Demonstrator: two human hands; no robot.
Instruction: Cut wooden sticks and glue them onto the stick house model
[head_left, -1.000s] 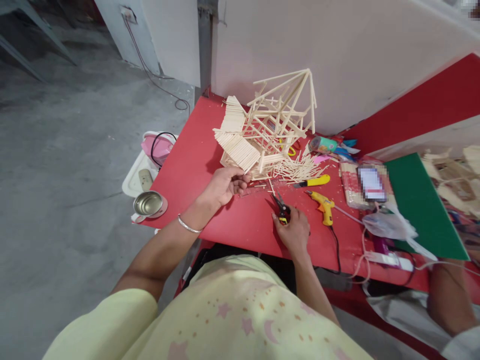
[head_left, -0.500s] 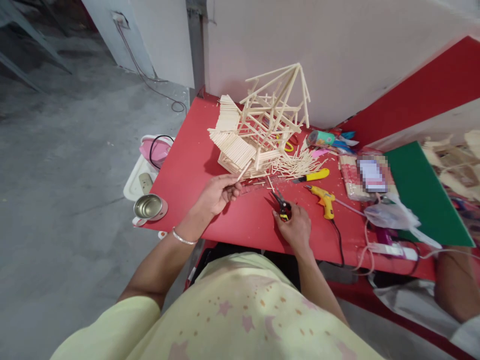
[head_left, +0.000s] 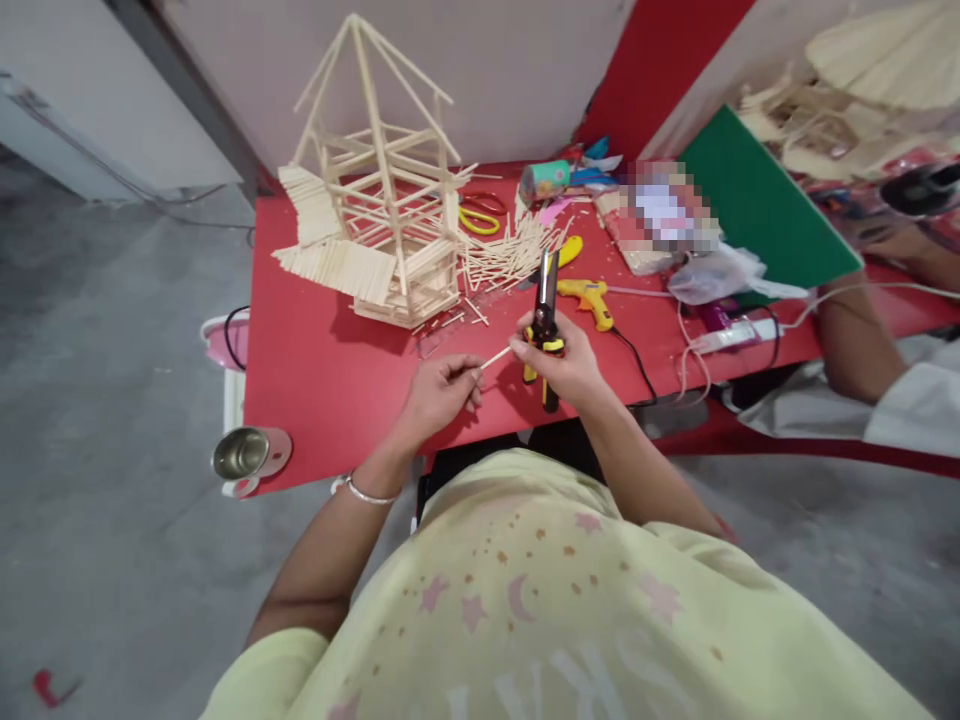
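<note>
Between its thumb and fingers, my left hand (head_left: 444, 396) pinches one end of a thin wooden stick (head_left: 496, 357). The stick's other end reaches the fingertips of my right hand (head_left: 564, 362). That hand is closed around black and yellow cutting pliers (head_left: 546, 318), their blades pointing up and away from me. Beyond my left hand stands an open frame model (head_left: 379, 200) of glued sticks, with a pointed top and slatted panels at its left. A pile of loose sticks (head_left: 506, 250) lies right of the model. Near my right hand rests a yellow glue gun (head_left: 589, 300).
A metal mug (head_left: 255, 455) stands at the table's front left corner. Behind the pile lie scissors (head_left: 480, 218), a green can (head_left: 547, 180) and a yellow-handled knife (head_left: 570, 250). A green board (head_left: 765, 215) and a person's arm (head_left: 855, 335) are at the right.
My right hand has lifted the pliers off the table and brought them beside my left hand. The stick has moved away from the model. The camera view has turned to the right.
</note>
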